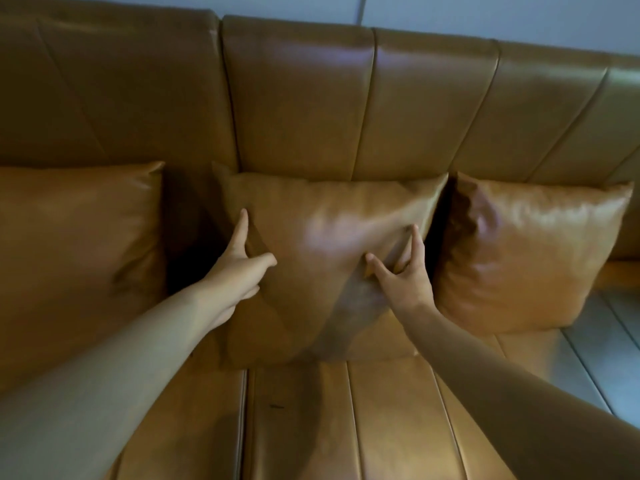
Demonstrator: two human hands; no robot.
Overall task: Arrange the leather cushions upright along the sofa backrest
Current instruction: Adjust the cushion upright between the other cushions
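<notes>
Three tan leather cushions stand along the sofa backrest (301, 98). The middle cushion (318, 233) leans upright against the backrest. My left hand (239, 265) grips its left edge, index finger stretched up along the side and thumb pressed on the front. My right hand (403, 271) pinches its right part, with a fold of leather between thumb and fingers. The left cushion (76, 237) stands apart across a dark gap. The right cushion (530, 251) stands close beside the middle one, nearly touching it.
The sofa seat (381, 420) spreads below the cushions, with stitched panels and a seam between sections. A grey tiled floor (595, 341) shows past the sofa's right end. A pale wall (485, 15) rises behind the backrest.
</notes>
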